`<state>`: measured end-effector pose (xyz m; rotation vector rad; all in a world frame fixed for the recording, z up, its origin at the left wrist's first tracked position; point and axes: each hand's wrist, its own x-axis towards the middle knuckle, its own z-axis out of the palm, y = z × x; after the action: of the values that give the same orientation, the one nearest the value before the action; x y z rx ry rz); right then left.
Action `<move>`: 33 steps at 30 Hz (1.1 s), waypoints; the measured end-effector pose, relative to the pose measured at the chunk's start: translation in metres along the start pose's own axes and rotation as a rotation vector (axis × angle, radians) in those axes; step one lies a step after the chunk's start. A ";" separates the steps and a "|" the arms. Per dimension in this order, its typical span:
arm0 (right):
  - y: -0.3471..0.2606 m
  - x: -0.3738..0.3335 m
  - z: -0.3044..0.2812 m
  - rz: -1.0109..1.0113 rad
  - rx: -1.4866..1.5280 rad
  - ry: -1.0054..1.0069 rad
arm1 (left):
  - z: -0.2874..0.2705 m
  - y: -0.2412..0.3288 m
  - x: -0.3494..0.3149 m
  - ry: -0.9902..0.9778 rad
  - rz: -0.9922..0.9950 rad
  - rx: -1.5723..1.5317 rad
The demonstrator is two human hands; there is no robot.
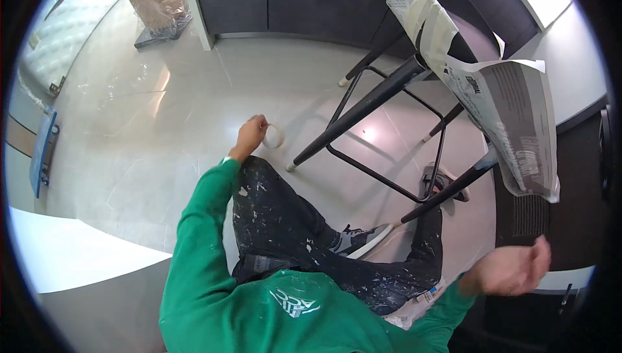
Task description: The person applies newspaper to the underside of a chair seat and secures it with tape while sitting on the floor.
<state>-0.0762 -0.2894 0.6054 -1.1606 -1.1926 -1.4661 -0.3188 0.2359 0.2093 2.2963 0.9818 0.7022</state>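
Observation:
My left hand [251, 135], resting by my left knee, has its fingers closed on the edge of a roll of pale masking tape [275, 136]. To the right, my right hand [510, 270] is raised away from the stool; motion smears its fingers, and I see nothing held in it. A tall stool with black legs [360, 112] and a thin metal footrest frame stands in front of me. Newspaper sheets [512, 120] hang from the stool's seat, fixed with strips of masking tape [435, 28]. The seat itself is mostly covered.
My paint-spattered legs [275, 223] lie folded on the glossy tiled floor [129, 152], one shoe [364, 241] beside a stool leg. Dark cabinets [291, 3] line the back. A plastic-wrapped box [155, 0] stands at the far left, near a blue wheeled board [43, 152].

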 end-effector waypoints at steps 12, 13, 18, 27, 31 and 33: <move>-0.170 -0.173 0.113 1.276 0.768 -0.953 | -0.066 0.273 -0.112 0.080 0.107 -0.794; -0.163 -0.168 0.106 1.248 0.811 -0.949 | -0.065 0.276 -0.115 -0.007 0.078 -0.914; -0.128 -0.170 0.070 0.874 0.600 -1.033 | -0.063 0.301 -0.120 -0.302 0.126 -1.064; -0.113 -0.155 0.029 1.187 0.461 -1.050 | -0.033 0.354 -0.146 -0.110 0.373 -0.660; -0.112 -0.184 0.022 1.204 0.433 -0.978 | -0.010 0.353 -0.164 -0.243 0.364 -0.691; -0.113 -0.198 0.021 1.171 0.397 -0.845 | 0.005 0.352 -0.166 -0.314 0.297 -0.719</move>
<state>-0.1515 -0.2382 0.3959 -1.7731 -0.9061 0.1679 -0.2457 -0.0987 0.3935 1.8279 0.1829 0.6462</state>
